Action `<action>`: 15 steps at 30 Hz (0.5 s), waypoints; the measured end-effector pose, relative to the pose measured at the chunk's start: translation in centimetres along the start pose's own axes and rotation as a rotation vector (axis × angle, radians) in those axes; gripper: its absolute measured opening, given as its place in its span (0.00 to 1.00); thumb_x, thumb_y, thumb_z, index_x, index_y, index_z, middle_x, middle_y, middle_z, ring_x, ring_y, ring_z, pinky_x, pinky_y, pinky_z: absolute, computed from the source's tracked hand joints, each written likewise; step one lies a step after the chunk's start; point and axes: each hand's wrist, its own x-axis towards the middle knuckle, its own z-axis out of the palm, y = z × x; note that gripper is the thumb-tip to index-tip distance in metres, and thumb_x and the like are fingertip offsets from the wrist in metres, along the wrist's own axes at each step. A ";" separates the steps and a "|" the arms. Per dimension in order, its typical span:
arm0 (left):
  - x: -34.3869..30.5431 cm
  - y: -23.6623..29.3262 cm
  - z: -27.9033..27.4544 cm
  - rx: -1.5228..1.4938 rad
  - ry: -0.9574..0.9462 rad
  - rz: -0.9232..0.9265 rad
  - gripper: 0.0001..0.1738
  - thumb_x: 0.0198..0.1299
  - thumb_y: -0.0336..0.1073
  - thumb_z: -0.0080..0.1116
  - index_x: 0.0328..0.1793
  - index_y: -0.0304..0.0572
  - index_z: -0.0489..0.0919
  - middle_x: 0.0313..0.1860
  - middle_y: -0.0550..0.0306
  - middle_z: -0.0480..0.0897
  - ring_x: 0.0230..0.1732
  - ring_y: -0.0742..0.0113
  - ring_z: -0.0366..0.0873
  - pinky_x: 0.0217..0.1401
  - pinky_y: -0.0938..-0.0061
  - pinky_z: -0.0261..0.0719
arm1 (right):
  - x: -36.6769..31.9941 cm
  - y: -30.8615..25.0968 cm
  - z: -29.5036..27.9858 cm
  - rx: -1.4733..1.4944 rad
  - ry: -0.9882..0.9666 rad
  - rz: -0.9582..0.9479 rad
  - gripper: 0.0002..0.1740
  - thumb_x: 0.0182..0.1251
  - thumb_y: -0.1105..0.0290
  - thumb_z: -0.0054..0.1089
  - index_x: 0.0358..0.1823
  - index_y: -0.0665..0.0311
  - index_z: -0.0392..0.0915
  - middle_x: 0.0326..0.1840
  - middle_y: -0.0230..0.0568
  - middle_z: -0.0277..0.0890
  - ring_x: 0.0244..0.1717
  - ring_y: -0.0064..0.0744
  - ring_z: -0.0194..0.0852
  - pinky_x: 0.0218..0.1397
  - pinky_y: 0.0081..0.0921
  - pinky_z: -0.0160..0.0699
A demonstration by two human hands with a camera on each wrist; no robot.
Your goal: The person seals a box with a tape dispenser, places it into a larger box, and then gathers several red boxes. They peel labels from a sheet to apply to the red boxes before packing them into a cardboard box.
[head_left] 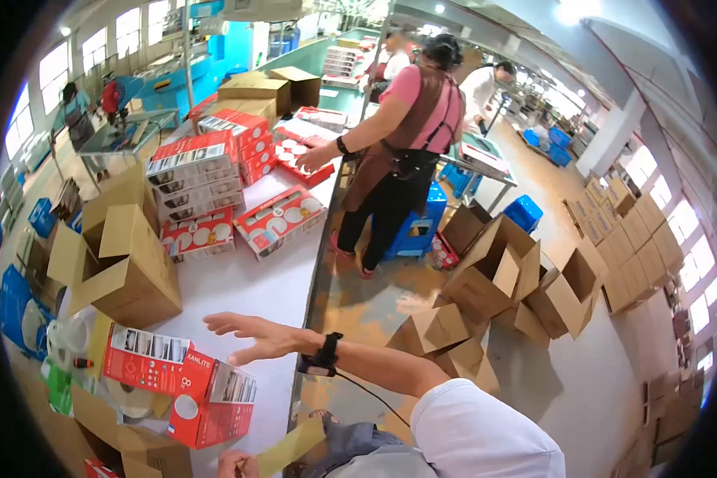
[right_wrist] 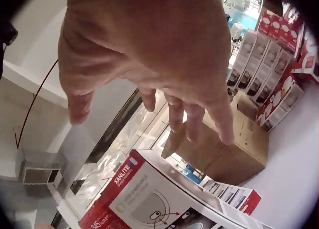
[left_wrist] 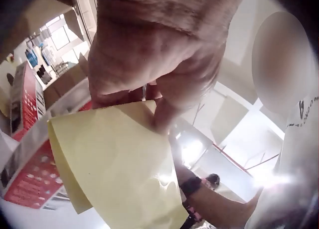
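While our right hand [head_left: 255, 336] hovers with fingers spread, holding nothing, just over the red Xanlite box [head_left: 207, 402] at the lower left of the head view, our left hand [head_left: 233, 462] at the bottom edge pinches a pale yellow paper sheet [head_left: 291, 448] between thumb and fingers. That box lies on the white table [head_left: 247, 295], near an open cardboard carton [head_left: 131, 271].

a pale yellow sheet [left_wrist: 114, 164] hangs pinched at one edge, and a red-and-white box [head_left: 207, 402] lies tilted nearby.
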 end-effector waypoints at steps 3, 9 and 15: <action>1.7 0.9 1.1 0.013 -0.088 0.005 0.05 0.67 0.33 0.65 0.42 0.40 0.85 0.39 0.55 0.80 0.40 0.62 0.75 0.45 0.67 0.75 | -5.1 1.1 0.5 0.138 0.121 0.055 0.46 0.71 0.44 0.64 0.81 0.62 0.58 0.75 0.50 0.67 0.77 0.41 0.64 0.80 0.43 0.61; 3.0 -1.0 4.2 -0.393 -0.091 0.003 0.03 0.68 0.28 0.62 0.42 0.37 0.78 0.36 0.64 0.76 0.36 0.76 0.71 0.40 0.77 0.71 | -17.4 3.9 6.4 0.493 0.168 0.226 0.47 0.74 0.35 0.55 0.81 0.63 0.59 0.77 0.44 0.67 0.78 0.36 0.62 0.78 0.40 0.64; 2.4 -0.9 5.0 -0.611 -0.018 -0.155 0.04 0.64 0.27 0.63 0.42 0.36 0.79 0.37 0.63 0.77 0.38 0.75 0.73 0.42 0.76 0.73 | -23.0 7.1 16.1 0.974 0.450 0.206 0.44 0.74 0.42 0.61 0.83 0.55 0.57 0.78 0.35 0.66 0.77 0.32 0.63 0.75 0.40 0.68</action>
